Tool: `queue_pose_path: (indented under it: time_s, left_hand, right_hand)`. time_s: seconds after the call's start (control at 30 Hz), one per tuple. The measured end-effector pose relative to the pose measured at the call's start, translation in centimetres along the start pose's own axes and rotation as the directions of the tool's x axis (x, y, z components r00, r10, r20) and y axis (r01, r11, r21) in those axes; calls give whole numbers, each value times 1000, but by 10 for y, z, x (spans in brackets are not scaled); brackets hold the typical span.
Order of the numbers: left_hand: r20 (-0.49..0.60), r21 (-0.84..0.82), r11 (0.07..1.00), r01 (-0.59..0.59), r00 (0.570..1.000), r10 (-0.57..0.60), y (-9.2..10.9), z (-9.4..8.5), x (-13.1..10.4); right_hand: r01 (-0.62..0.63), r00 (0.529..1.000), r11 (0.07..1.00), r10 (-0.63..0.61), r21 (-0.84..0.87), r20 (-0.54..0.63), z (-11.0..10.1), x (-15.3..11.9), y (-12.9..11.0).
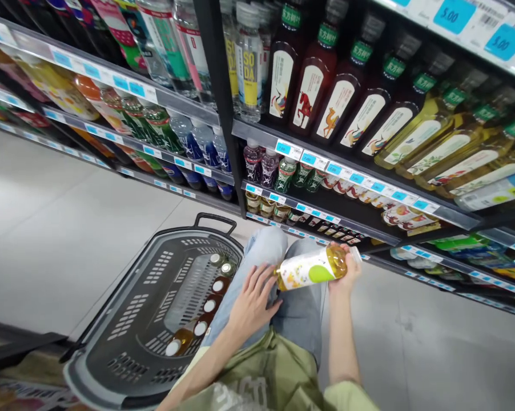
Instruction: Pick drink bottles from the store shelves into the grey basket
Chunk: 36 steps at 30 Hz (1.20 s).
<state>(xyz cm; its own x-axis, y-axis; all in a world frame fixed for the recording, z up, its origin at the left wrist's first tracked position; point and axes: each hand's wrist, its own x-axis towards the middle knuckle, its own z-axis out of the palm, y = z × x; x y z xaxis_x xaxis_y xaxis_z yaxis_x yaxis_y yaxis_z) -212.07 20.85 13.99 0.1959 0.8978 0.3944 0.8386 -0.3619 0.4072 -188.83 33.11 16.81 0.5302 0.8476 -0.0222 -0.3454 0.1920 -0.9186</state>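
Note:
A clear drink bottle (pixel 309 269) with amber liquid, a white label with a green patch and a white cap lies almost level above my lap. My right hand (pixel 346 273) is wrapped around it near the neck. My left hand (pixel 253 299) is over my jeans at the bottle's base end, fingers stretched and a little apart; whether the fingertips touch the bottle I cannot tell. To my left stands a dark grey shopping basket (pixel 131 274) on the floor. Several bottles with white caps (pixel 209 305) are upright along its side nearest my leg.
In front, shelves hold rows of drinks: dark tea bottles (pixel 315 85), soda water (pixel 249 63) and small purple-drink bottles (pixel 269 165). Blue price tags (pixel 355 178) line the shelf edges. A dark upright post (pixel 225 103) divides the shelving. The basket handle (pixel 217 220) sticks out toward the shelf.

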Motion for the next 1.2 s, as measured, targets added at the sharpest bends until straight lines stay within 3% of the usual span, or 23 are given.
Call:
queue_pose_path:
  time_s: [0.13,0.3,0.47,0.67,1.03,1.2]
  left_hand:
    - [40,-88,988,-129,990,133,-5,4,-8]
    - [113,-138,967,-212,967,228,-17,8,-21]
    - [157,-126,968,-216,959,235,-20,8,-16]
    - [220,-125,982,-138,962,163,-8,14,-12]
    - [260,-123,988,-97,957,127,-8,7,-11]
    - [253,-257,966,26,966,42,-13,4,-9]
  right_hand:
    - [-296,955,951,298,84,-4,-24,-24,22]
    - [-427,892,884,446,189,-70,-40,-50,44]
    - [-468,870,857,489,215,-57,-35,-48,48]
    - [-547,802,794,588,266,-105,-27,-34,49]
    - [-539,813,811,572,228,-112,-29,-38,52]
    - [-546,813,801,577,246,-75,-32,-44,55]
